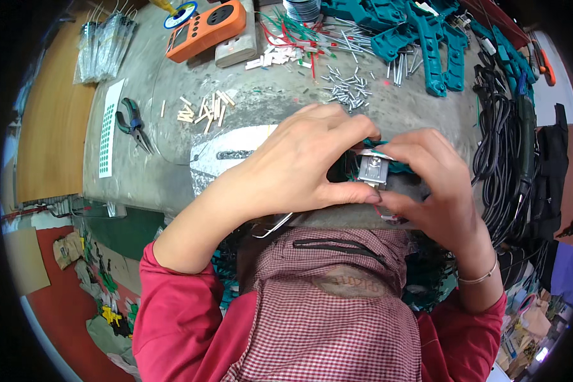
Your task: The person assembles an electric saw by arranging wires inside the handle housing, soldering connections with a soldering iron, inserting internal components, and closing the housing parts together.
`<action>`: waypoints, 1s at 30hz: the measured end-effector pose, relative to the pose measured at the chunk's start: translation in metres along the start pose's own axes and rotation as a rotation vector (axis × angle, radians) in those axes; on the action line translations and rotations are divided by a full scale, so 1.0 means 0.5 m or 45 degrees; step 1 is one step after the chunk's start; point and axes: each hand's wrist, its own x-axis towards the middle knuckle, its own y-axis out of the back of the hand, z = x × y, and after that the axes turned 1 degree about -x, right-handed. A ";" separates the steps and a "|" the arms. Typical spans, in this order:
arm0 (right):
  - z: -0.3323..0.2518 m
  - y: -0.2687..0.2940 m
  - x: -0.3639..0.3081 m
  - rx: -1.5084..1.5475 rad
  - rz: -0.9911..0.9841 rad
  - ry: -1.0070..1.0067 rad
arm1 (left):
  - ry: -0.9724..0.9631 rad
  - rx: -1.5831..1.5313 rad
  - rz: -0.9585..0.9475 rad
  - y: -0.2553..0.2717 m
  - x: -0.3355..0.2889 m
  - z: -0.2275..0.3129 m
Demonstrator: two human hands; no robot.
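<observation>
My left hand [302,162] and my right hand [431,181] meet over the near part of the workbench, closed around one small assembly. Between their fingertips shows a boxy silver metal part [373,169] with a screw head on its top. Teal plastic lies behind and beside this part, mostly covered by my fingers. My left thumb presses at its near edge, and my right thumb and fingers pinch it from the right. Below the right thumb a bit of red wire [386,215] shows. Under my left wrist lies a silvery flat sheet with a dark slot [213,153].
Pliers [134,125] and a green-dotted sticker sheet [111,127] lie left. Small pale sleeves [207,109] and loose screws [349,89] are scattered beyond my hands. An orange meter [207,28] stands far back. Teal tool housings [430,48] lie back right; black cables [493,127] are heaped right.
</observation>
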 end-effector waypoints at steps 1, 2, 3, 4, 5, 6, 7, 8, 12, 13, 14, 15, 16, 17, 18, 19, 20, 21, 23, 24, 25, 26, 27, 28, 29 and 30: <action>0.006 -0.001 0.003 0.001 -0.008 0.006 | 0.045 -0.026 -0.009 -0.001 -0.001 -0.002; 0.014 -0.001 0.003 0.066 -0.030 -0.029 | 0.051 -0.027 -0.002 -0.003 -0.003 -0.003; 0.020 0.001 0.004 0.132 -0.053 -0.062 | -0.004 -0.036 0.062 -0.007 -0.005 -0.001; 0.024 0.003 0.004 0.134 -0.061 -0.056 | -0.060 -0.045 0.124 -0.009 -0.007 0.000; 0.028 0.004 0.003 0.144 -0.074 -0.096 | -0.053 -0.045 0.130 -0.009 -0.008 0.001; 0.031 0.005 0.003 0.152 -0.084 -0.141 | -0.034 -0.080 0.150 -0.010 -0.009 0.000; 0.035 0.005 0.005 0.152 -0.089 -0.142 | -0.016 -0.114 0.169 -0.011 -0.009 -0.002; 0.038 0.005 0.007 0.136 -0.104 -0.102 | -0.014 -0.118 0.170 -0.010 -0.008 -0.005; 0.042 0.009 0.018 0.095 -0.138 -0.046 | -0.095 -0.002 0.153 0.006 -0.004 -0.006; 0.042 0.008 0.019 0.092 -0.142 -0.053 | -0.104 0.047 0.150 0.006 -0.003 -0.010; 0.038 0.006 0.020 0.081 -0.157 -0.076 | -0.105 0.038 0.151 0.001 -0.003 -0.016; 0.034 0.005 0.023 0.080 -0.173 -0.086 | -0.075 -0.004 0.148 -0.001 -0.008 -0.018; 0.030 0.006 0.026 0.086 -0.179 -0.081 | -0.043 -0.045 0.146 -0.003 -0.011 -0.020; 0.026 0.007 0.029 0.073 -0.209 -0.109 | -0.033 -0.044 0.149 -0.002 -0.013 -0.021; 0.023 0.006 0.031 0.055 -0.239 -0.144 | -0.041 -0.049 0.135 -0.003 -0.013 -0.022; 0.020 0.002 0.032 0.057 -0.248 -0.147 | -0.049 -0.053 0.121 -0.004 -0.013 -0.023; 0.017 -0.003 0.034 0.015 -0.238 -0.157 | -0.042 -0.060 0.123 -0.006 -0.013 -0.023; 0.016 -0.006 0.037 -0.027 -0.227 -0.167 | -0.044 -0.071 0.112 -0.006 -0.010 -0.024; 0.017 -0.016 0.043 -0.043 -0.231 -0.155 | -0.037 -0.088 0.102 -0.008 -0.007 -0.029; 0.018 -0.019 0.045 -0.059 -0.229 -0.137 | -0.032 -0.106 0.092 -0.009 -0.005 -0.031; 0.023 -0.022 0.044 -0.053 -0.240 -0.136 | -0.028 -0.124 0.083 -0.010 -0.005 -0.032; 0.032 -0.023 0.041 -0.009 -0.242 -0.138 | -0.018 -0.129 0.085 -0.011 -0.004 -0.033; 0.039 -0.023 0.039 0.031 -0.242 -0.140 | -0.025 -0.125 0.085 -0.013 -0.002 -0.035; 0.041 -0.021 0.040 0.033 -0.250 -0.140 | -0.034 -0.120 0.086 -0.014 0.000 -0.037; 0.042 -0.016 0.043 0.046 -0.272 -0.155 | 0.017 -0.143 0.055 -0.009 0.000 -0.037; 0.042 -0.013 0.044 0.060 -0.292 -0.167 | 0.021 -0.143 0.058 -0.010 -0.001 -0.040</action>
